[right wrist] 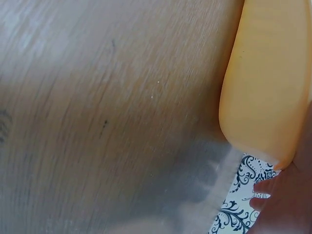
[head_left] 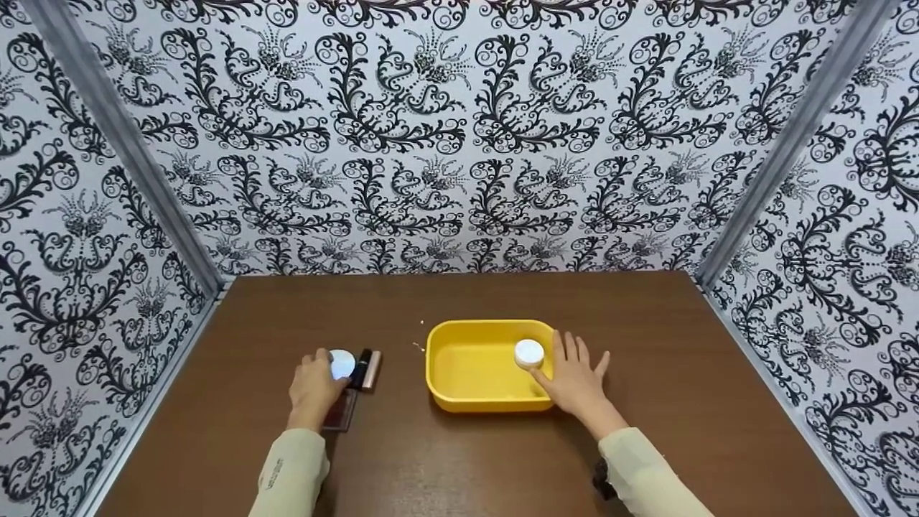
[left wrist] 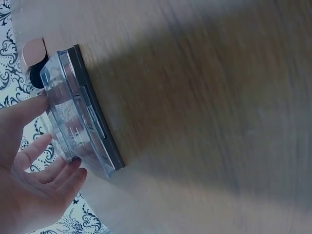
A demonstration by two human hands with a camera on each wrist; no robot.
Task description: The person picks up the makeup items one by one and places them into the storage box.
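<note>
Risking a slip, a person's left hand (head_left: 311, 391) holds a white-topped round container (head_left: 342, 364) at the left of a brown table (head_left: 388, 459), thumb and fingers bent around its sides. A loose pinch could let it drop, and a sweep to the right could knock the black tube (head_left: 361, 370) and pink tube (head_left: 372, 370) just beside it, or the wrist could catch the clear-lidded palette (head_left: 339, 411) on the near side. Across the table, the right hand (head_left: 574, 377) spreads wide, fingers extended, at the right rim of a yellow tray (head_left: 492, 406), with no firm hold on anything visible. Leaning there could tilt or slide the tray; the thumb, over the rim, could nudge the white round jar (head_left: 529, 353) within. Whether thumb and jar touch cannot be told.
</note>
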